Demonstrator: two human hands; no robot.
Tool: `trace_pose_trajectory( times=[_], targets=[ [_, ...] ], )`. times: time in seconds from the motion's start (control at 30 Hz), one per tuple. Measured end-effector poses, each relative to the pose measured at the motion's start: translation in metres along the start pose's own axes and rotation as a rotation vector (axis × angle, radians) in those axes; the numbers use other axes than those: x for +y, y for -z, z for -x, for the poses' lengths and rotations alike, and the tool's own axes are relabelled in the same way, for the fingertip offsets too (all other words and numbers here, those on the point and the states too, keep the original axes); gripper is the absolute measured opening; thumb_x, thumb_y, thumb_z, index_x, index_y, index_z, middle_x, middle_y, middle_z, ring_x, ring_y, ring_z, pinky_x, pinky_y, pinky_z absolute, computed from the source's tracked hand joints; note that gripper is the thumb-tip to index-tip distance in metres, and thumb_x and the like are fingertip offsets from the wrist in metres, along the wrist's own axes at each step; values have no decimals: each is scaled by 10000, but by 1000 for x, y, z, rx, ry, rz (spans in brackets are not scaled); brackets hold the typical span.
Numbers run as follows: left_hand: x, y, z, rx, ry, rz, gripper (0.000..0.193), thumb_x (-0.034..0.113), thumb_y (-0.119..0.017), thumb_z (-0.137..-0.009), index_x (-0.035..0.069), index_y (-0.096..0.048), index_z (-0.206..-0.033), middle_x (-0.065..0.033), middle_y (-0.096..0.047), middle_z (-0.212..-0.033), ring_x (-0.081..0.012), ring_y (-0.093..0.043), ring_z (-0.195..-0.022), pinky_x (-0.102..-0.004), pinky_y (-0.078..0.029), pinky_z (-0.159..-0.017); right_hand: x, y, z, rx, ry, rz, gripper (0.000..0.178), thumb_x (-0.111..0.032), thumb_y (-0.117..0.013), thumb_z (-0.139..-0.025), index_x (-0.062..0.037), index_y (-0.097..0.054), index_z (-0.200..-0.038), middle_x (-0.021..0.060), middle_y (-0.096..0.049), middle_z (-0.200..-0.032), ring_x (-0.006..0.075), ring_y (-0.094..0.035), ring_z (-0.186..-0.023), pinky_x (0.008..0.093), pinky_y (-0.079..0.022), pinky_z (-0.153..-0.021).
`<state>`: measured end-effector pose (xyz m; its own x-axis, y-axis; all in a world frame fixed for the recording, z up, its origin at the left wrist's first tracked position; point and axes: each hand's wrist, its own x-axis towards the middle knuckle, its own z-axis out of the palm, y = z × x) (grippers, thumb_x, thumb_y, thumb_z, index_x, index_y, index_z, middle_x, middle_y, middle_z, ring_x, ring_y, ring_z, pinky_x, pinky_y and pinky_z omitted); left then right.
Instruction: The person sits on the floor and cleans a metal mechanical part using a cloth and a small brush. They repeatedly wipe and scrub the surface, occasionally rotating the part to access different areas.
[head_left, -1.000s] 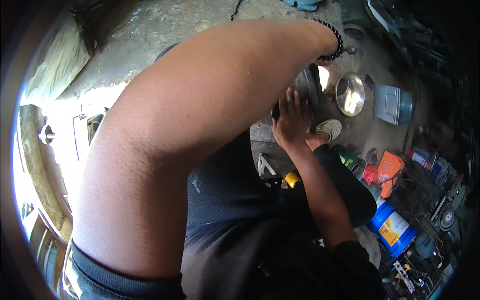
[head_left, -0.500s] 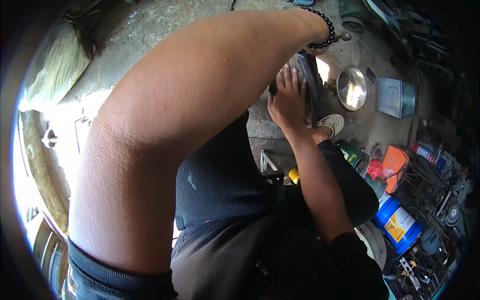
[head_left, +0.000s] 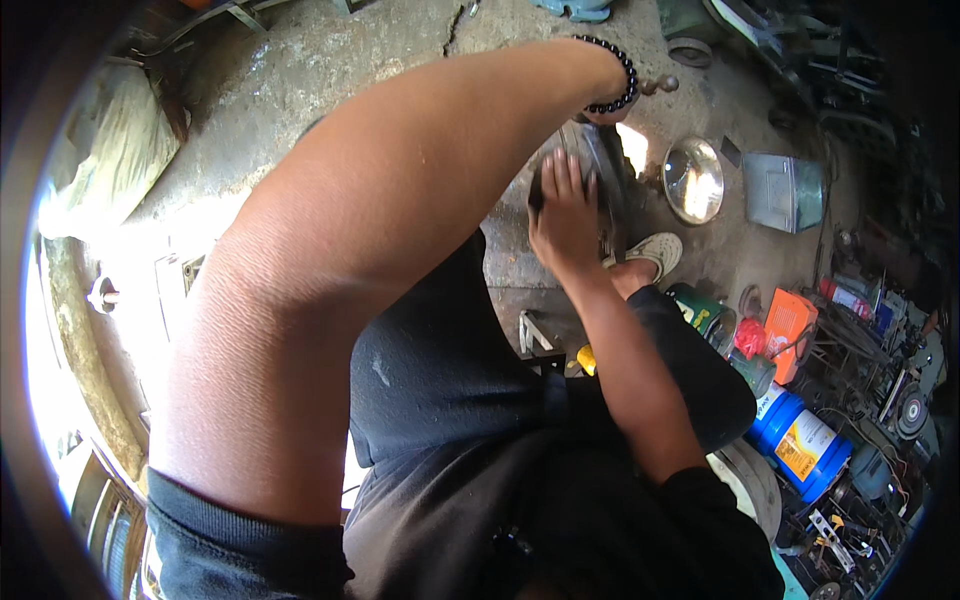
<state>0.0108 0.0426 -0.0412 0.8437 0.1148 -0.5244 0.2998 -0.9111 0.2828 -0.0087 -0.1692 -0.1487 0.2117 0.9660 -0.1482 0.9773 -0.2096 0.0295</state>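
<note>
A worker in dark clothes reaches forward with both arms to a dark rounded piece (head_left: 610,180) that sits at one o'clock from the lap, low over the concrete floor (head_left: 310,105); what bears its weight is hidden. The right hand (head_left: 568,225) lies on it with palm down and fingers long and slightly parted, its grip wide and closed around nothing, a flat press that seems meant to steady the piece. The left arm arches over the top, and the left hand (head_left: 612,116), below a black bead bracelet (head_left: 632,80), is largely masked by its own wrist at the far edge; whether that grip is narrow or loose, one cannot tell. A round-ended knob (head_left: 668,83) pokes out beyond it at two o'clock, its link to the hand unclear.

At five o'clock from the piece, a foot in a pale clog (head_left: 660,250) is planted just beside it, probably for balance. A shiny metal bowl (head_left: 693,180) rests at three o'clock, perhaps kept within reach, with a grey box (head_left: 783,192) beyond. An orange case (head_left: 790,335) and a blue bucket (head_left: 800,450) stand among the clutter toward four and five o'clock, seemingly out of the way.
</note>
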Motion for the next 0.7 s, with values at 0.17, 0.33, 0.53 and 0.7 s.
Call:
trace_pose_trajectory(
  times=[0.17, 0.33, 0.53, 0.7],
  targets=[
    [2, -2, -13, -31, -15, -40, 443, 107, -698, -725, 4, -621, -1149, -174, -700, -990, -304, -689, -919, -423, -553, -739, 0, -6, 39, -71, -16, 46, 687, -289, -557, -915, 33, -298, -1464, 220, -249, -1551, 330, -246, -1446, 511, -197, -1167],
    [-2, -3, -5, 1, -12, -25, 467, 94, -698, -715, 5, -601, -1164, -179, -701, -980, -306, -691, -917, -425, -553, -734, -10, 1, -15, 82, -39, -30, 736, -305, -611, -864, 48, -324, -1443, 208, -275, -1544, 332, -254, -1439, 510, -183, -1173],
    [8, -3, -8, 5, -45, -26, 497, 77, -697, -704, 7, -578, -1181, -185, -702, -969, -309, -693, -915, -427, -554, -729, 0, -4, 52, -80, -72, 62, 684, -294, -550, -915, 39, -306, -1461, 229, -274, -1538, 346, -272, -1432, 501, -200, -1169],
    [3, -1, -5, 27, -30, -14, 524, 64, -697, -694, 9, -558, -1196, -189, -703, -960, -311, -695, -913, -428, -555, -724, -4, -2, -10, 58, -68, -30, 697, -277, -558, -900, 47, -298, -1460, 228, -263, -1544, 348, -247, -1441, 492, -178, -1180]
  ],
)
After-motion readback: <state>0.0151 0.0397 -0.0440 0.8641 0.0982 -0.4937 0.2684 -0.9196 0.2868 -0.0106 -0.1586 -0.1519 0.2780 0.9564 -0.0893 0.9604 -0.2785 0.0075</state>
